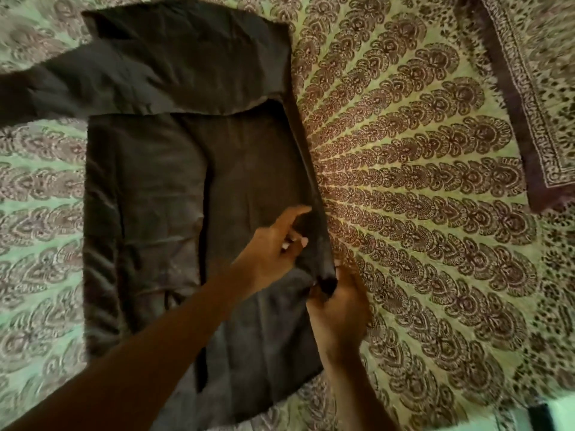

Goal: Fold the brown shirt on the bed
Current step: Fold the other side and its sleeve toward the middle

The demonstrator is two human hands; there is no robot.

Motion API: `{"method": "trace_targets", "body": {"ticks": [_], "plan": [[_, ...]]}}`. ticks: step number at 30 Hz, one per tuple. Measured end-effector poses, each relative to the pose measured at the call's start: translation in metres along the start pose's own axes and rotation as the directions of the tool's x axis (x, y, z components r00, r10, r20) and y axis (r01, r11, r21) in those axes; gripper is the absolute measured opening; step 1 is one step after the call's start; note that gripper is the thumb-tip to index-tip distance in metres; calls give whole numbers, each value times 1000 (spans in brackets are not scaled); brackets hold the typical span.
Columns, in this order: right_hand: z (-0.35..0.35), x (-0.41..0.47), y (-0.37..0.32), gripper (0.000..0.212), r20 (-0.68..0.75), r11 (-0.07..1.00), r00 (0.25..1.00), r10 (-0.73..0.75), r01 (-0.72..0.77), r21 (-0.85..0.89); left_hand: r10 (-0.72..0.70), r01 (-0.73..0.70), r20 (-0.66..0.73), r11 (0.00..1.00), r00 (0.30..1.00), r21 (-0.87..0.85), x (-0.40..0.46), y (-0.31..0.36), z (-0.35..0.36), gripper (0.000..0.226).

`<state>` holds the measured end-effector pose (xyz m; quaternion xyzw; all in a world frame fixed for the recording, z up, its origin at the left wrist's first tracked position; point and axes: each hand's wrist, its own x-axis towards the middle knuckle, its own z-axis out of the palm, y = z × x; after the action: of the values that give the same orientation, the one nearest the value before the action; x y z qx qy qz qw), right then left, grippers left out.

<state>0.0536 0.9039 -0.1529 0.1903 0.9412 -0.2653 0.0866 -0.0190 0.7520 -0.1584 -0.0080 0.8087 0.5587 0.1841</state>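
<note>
The brown shirt (161, 194) lies flat on the bed, its body spread left of centre. One sleeve stretches out to the far left, and the other sleeve runs down along the shirt's right edge. My right hand (337, 309) pinches the cuff end of that folded sleeve at the shirt's right edge. My left hand (273, 247) reaches across the shirt body and holds the same sleeve just above the cuff, index finger extended along the fabric.
The bed is covered by a green sheet with a dark brown fan pattern (420, 188). A patterned cloth with a dark border (535, 98) lies at the upper right. A dark object (543, 416) shows at the lower right corner.
</note>
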Motion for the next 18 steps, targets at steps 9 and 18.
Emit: {"method": "trace_targets", "body": {"ticks": [9,18], "plan": [[-38,-35,41,41,221,917,925,-310,352,-188,-22,19,18,989,1000,147,-55,15,46,35],[-20,-66,76,52,204,883,861,-465,467,41,-227,253,-241,964,944,84,-79,6,70,25]]}}
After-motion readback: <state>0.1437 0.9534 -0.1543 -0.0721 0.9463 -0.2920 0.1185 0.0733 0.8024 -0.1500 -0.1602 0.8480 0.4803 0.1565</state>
